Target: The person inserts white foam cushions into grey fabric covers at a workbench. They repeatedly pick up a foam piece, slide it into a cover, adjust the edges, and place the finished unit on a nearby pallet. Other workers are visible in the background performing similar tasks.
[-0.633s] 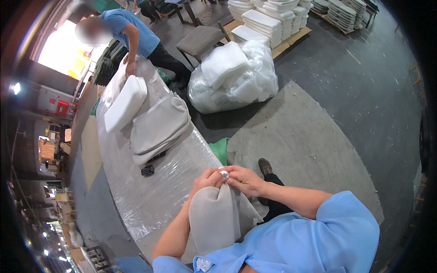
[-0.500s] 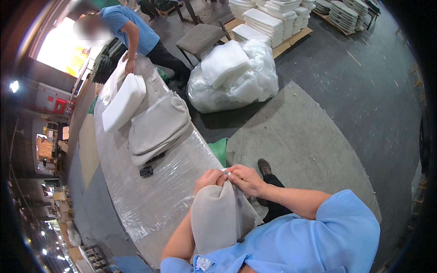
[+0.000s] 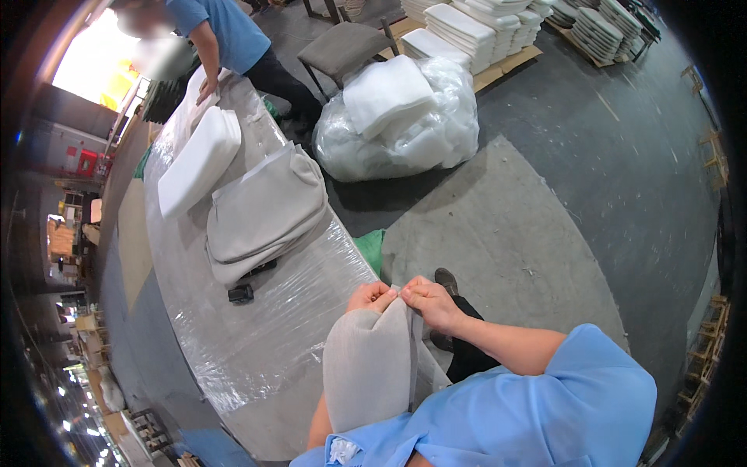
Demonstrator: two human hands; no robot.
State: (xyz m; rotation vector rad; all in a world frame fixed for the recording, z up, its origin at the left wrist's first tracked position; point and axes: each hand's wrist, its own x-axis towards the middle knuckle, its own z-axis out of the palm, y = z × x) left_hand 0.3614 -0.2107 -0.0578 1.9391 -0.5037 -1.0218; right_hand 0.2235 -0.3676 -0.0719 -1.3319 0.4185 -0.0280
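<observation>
A light grey fabric cushion cover (image 3: pixel 366 370) stands against my front at the near end of the plastic-wrapped table (image 3: pixel 288 342). My left hand (image 3: pixel 372 297) pinches its upper edge, with the forearm partly hidden behind the fabric. Close beside it, my right hand (image 3: pixel 429 302) is closed on the same edge, thumb and fingers pressed together at the corner. The two hands almost touch. Farther up the table lies a pile of similar grey covers (image 3: pixel 268 202), with white foam pads (image 3: pixel 198 163) to its left. A small black object (image 3: pixel 241 293) sits just nearer than the pile.
A co-worker in a blue shirt (image 3: pixel 226 35) leans over the table's far end. Right of the table are a clear plastic bag of white pads (image 3: pixel 436 132) and a grey chair (image 3: pixel 346 50). Stacked white pads (image 3: pixel 459 31) stand on cardboard behind. Green cloth (image 3: pixel 372 251) hangs at the table's edge.
My hands have drawn slightly apart along the cover's edge, and a small pale piece between them no longer shows. The cover looks more upright. The view has shifted a little.
</observation>
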